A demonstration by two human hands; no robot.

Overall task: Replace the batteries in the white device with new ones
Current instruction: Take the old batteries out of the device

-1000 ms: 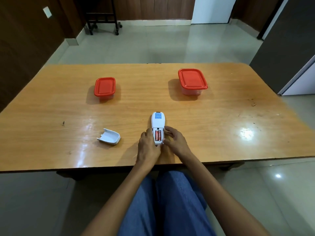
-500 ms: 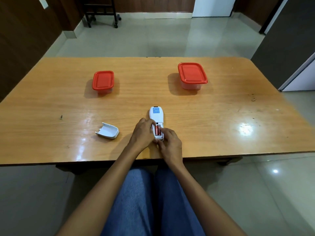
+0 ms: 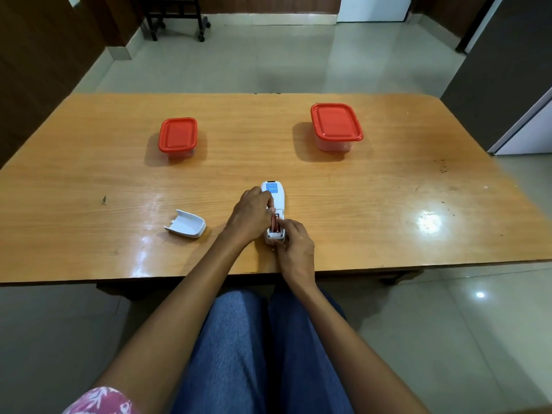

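Note:
The white device lies face down near the front edge of the wooden table, its battery compartment open. Orange batteries sit inside it. My left hand grips the device from the left, fingers curled over its body and thumb at the upper end of the batteries. From below, my right hand pinches the device's near end, its fingertips beside the compartment's lower right corner. The removed white battery cover rests upside down on the table to the left.
Two clear containers with shut red lids stand farther back, a small one on the left and a larger one on the right. A dark cabinet stands off the table's right end. My knees are under the front edge.
My left hand has slid up along the device and now covers its left side. My right hand has moved from the right side down to the near end. The camera has tipped down a little.

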